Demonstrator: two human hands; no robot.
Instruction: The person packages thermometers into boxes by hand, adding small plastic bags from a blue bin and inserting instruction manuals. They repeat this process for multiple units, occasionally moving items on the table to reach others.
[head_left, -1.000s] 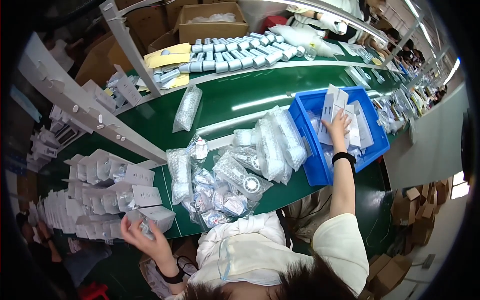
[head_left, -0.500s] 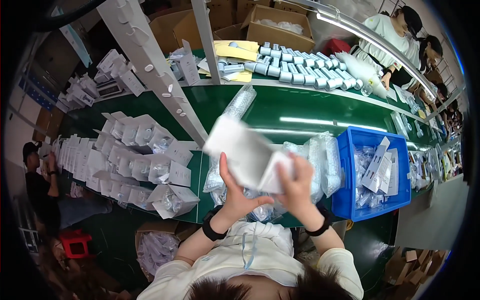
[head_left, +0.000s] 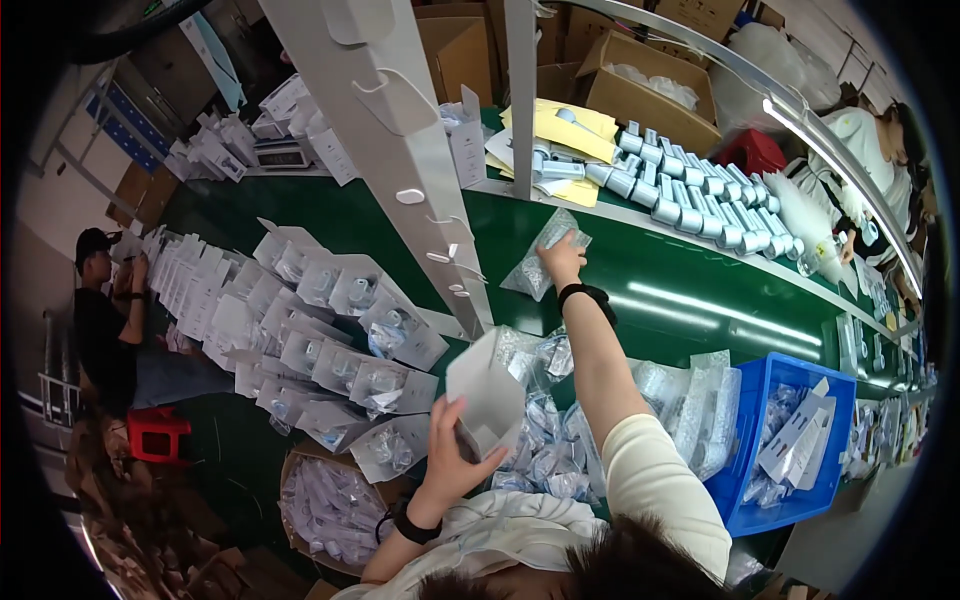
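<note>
An open white carton [head_left: 490,385] is tilted in my left hand [head_left: 452,455], thumb and fingers on its walls; its mouth faces up toward me. My right arm stretches far across the green bench. There my right hand [head_left: 565,257] is closed over a clear bubble-wrap bag [head_left: 530,277], though the fingertips are partly hidden. Several small clear bags with parts [head_left: 545,440] lie under and beside my right arm. Rows of open white boxes with bagged parts inside [head_left: 345,370] stand left of my left hand.
A blue bin [head_left: 735,510] with bags and flat cartons stands on the right, beside bubble-wrap rolls [head_left: 700,410]. A grey post [head_left: 400,130] rises between me and the shelf of grey-blue cylindrical parts [head_left: 690,195]. Another person [head_left: 105,310] sits at far left. A carton of plastic bags [head_left: 320,505] is below.
My right hand has let go of the white carton and reached forward to the bubble-wrap bag. My left hand keeps the carton, now lower and turned. The view has swung right.
</note>
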